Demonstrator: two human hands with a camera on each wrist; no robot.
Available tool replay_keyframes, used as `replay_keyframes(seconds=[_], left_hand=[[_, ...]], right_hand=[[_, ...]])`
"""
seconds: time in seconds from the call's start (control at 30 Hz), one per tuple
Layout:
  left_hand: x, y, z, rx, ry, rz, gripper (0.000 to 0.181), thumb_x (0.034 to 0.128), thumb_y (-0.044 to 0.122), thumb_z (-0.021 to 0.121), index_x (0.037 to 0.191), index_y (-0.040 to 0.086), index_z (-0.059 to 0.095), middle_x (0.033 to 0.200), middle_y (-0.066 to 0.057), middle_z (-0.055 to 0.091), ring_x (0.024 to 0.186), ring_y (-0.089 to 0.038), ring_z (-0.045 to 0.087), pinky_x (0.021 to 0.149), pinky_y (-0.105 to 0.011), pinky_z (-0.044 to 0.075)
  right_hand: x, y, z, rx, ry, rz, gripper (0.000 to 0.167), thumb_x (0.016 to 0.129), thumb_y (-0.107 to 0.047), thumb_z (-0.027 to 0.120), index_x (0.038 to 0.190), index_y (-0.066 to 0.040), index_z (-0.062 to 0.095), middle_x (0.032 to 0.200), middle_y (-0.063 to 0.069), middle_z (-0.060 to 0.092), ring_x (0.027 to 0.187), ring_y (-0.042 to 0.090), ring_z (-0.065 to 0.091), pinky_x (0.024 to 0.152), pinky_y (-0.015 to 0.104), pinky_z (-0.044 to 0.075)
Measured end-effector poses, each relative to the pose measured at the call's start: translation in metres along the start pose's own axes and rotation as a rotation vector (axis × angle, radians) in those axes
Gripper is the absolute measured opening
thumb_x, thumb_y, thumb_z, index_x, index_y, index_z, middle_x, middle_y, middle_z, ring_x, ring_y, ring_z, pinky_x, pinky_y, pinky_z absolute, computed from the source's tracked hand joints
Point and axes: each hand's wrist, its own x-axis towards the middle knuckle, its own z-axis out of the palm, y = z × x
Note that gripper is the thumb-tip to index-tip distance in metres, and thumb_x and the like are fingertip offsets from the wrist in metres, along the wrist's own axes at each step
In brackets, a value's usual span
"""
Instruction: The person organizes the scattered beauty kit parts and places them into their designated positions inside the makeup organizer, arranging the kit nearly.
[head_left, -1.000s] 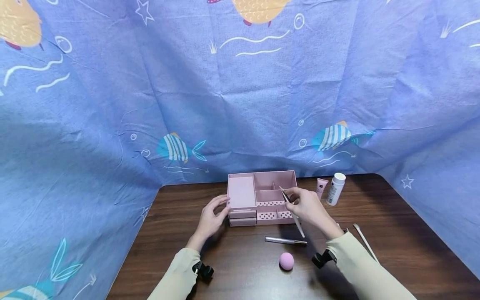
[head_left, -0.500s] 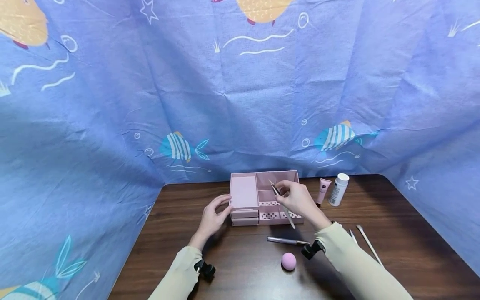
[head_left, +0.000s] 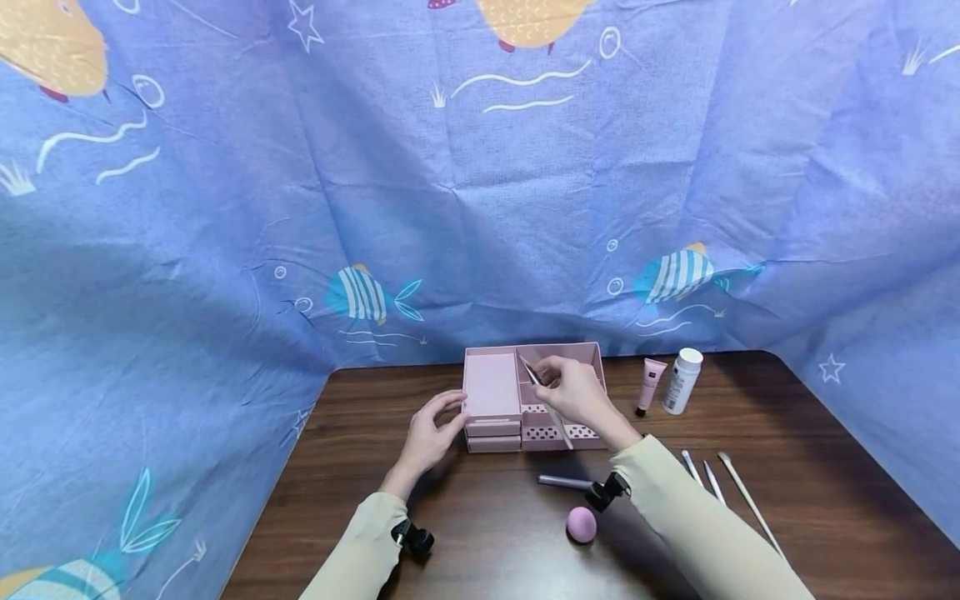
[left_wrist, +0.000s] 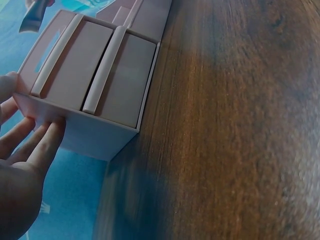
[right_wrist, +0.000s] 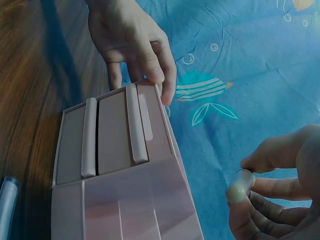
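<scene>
In the head view my left hand [head_left: 429,433] rests against the left side of a pink desk organizer [head_left: 491,385]. Its fairly straight fingers touch the side wall and the thumb lies at the front edge, as the left wrist view also shows. Above the organizer's right-hand compartments, my right hand [head_left: 579,390] pinches a slim makeup brush [head_left: 559,423] between thumb and fingertips. The brush slants, its thin pointed end up and left, its pale end down toward me. In the right wrist view the brush's rounded pale end [right_wrist: 239,191] faces the camera.
A silvery tube [head_left: 562,482] and a pink ball-shaped sponge [head_left: 581,525] lie in front of the organizer. To the right stand a pink squeeze tube [head_left: 651,385] and a white bottle [head_left: 682,383]. Thin brushes [head_left: 742,487] lie near my right sleeve. A blue curtain [head_left: 480,208] hangs behind.
My right hand has moved left across the organizer with the brush, from its right edge toward the middle. The left hand has stayed on the organizer's side.
</scene>
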Motion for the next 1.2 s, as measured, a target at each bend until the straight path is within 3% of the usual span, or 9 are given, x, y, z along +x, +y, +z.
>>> replay_keyframes(seconds=[0.23,0.7,1.0,1.2], left_hand=[[0.002,0.000,-0.001,0.001,-0.007,-0.022,0.032,0.0904,-0.002,0.065,0.121,-0.011,0.059,0.128,-0.029,0.057,0.117,-0.043,0.058,0.093,-0.047,0.053],[0.003,-0.003,-0.002,-0.014,-0.007,-0.033,0.033,0.0902,-0.001,0.066,0.121,-0.011,0.060,0.128,-0.027,0.058,0.117,-0.043,0.058,0.092,-0.029,0.055],[0.003,-0.004,-0.001,-0.031,0.005,0.006,0.033,0.0896,-0.003,0.065,0.120,-0.013,0.058,0.126,-0.030,0.057,0.114,-0.046,0.058,0.095,-0.058,0.048],[0.003,-0.002,0.000,-0.038,-0.001,-0.002,0.033,0.0899,-0.003,0.065,0.120,-0.014,0.058,0.127,-0.030,0.057,0.116,-0.045,0.058,0.096,-0.059,0.049]], right_hand=[[0.009,-0.006,0.010,0.024,0.006,0.012,0.023,0.078,-0.016,0.074,0.100,-0.009,0.071,0.079,-0.001,0.072,0.070,0.009,0.068,0.067,0.029,0.056],[0.028,-0.019,0.029,0.062,-0.019,0.051,0.021,0.081,-0.019,0.076,0.100,-0.011,0.072,0.081,-0.004,0.072,0.072,0.009,0.067,0.071,0.028,0.057],[0.039,-0.024,0.042,0.070,-0.023,0.086,0.025,0.081,-0.021,0.076,0.103,-0.011,0.071,0.083,-0.003,0.073,0.069,0.009,0.066,0.070,0.027,0.057],[0.044,-0.024,0.048,0.032,-0.009,0.101,0.024,0.081,-0.026,0.075,0.102,-0.015,0.072,0.081,-0.007,0.073,0.069,0.008,0.065,0.073,0.030,0.055]])
